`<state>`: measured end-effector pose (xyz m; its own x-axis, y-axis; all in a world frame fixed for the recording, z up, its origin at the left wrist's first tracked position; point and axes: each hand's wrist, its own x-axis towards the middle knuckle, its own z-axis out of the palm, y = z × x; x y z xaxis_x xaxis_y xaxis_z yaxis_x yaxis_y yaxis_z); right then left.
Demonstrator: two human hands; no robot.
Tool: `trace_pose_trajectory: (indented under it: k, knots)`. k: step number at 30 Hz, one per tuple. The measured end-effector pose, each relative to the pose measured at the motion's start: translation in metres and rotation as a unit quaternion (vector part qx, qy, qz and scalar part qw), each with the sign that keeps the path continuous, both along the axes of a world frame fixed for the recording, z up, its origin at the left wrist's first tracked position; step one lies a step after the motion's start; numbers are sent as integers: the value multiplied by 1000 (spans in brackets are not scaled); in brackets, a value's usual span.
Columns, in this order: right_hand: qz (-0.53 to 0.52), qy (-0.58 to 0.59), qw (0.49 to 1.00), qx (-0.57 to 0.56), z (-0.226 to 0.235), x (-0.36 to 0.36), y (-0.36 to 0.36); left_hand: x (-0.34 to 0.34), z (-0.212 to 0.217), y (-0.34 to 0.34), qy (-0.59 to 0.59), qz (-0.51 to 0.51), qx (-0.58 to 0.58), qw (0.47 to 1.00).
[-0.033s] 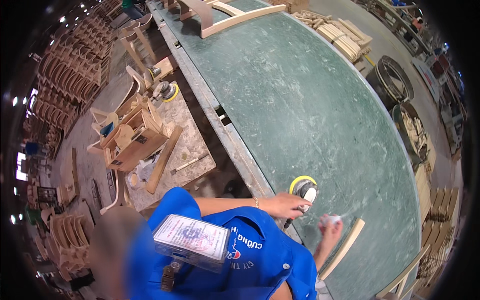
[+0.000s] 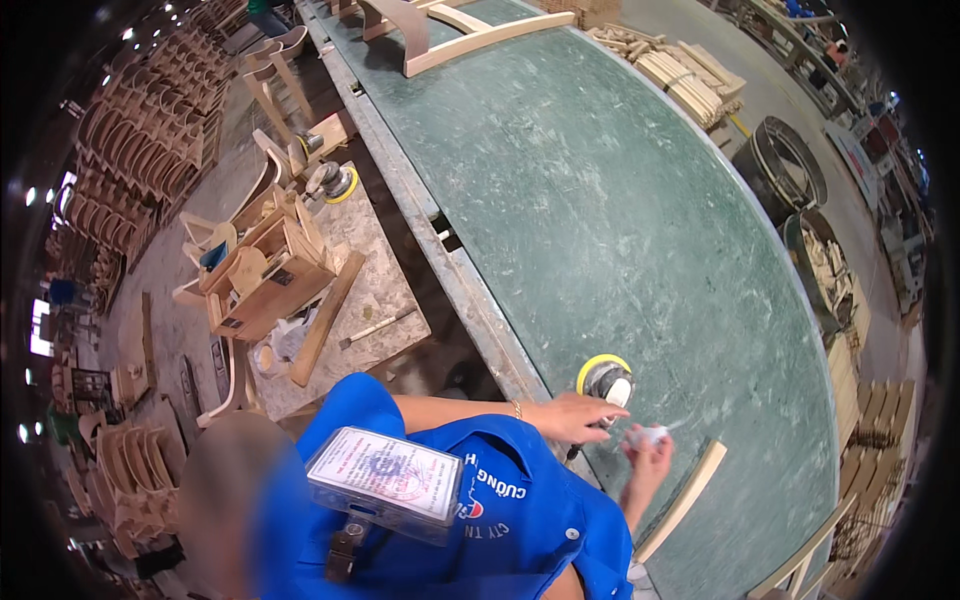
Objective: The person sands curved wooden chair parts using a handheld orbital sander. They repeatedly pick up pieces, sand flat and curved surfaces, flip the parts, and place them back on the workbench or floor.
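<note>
My left hand, a bracelet at its wrist, reaches over the lower end of an orbital sander with a yellow-edged pad. Its fingers are stretched out toward my other hand, and I cannot tell whether they touch the sander. Close by on the right, my right hand pinches a small white crumpled piece; its material is unclear. A curved pale wooden strip lies beside my right forearm on the green worktable.
Left of the table, a low bench holds a wooden box, a brush and another sander. A wooden frame lies at the table's far end. Beyond its right edge stand drums and stacked wood.
My right hand has moved slightly up and left with the white piece, closer to my left hand. My left hand's fingers have stretched a little to the right.
</note>
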<state>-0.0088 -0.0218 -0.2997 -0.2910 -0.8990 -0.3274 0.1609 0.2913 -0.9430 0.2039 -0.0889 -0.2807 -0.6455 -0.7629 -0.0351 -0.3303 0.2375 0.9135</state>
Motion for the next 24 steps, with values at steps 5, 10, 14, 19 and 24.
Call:
trace_pose_trajectory:
  k: [5, 10, 14, 19, 24]
  knots:
    - [53, -93, 994, 6, 18, 53, -21, -10, 20, -22, -41, -1, 205, 978]
    - [-3, 140, 990, 15, 12, 6, -6, 28, -38, -26, 62, 142, 162, 974]
    - [-53, 599, 788, 134, -6, -105, 51, 114, -67, -28, 4, 374, 92, 923]
    - [-65, 554, 793, 246, -43, -147, 108, 282, -93, 13, -290, 548, 54, 783]
    - [-25, 603, 748, 276, -56, -153, 101, 378, -82, 46, -384, 594, 113, 698]
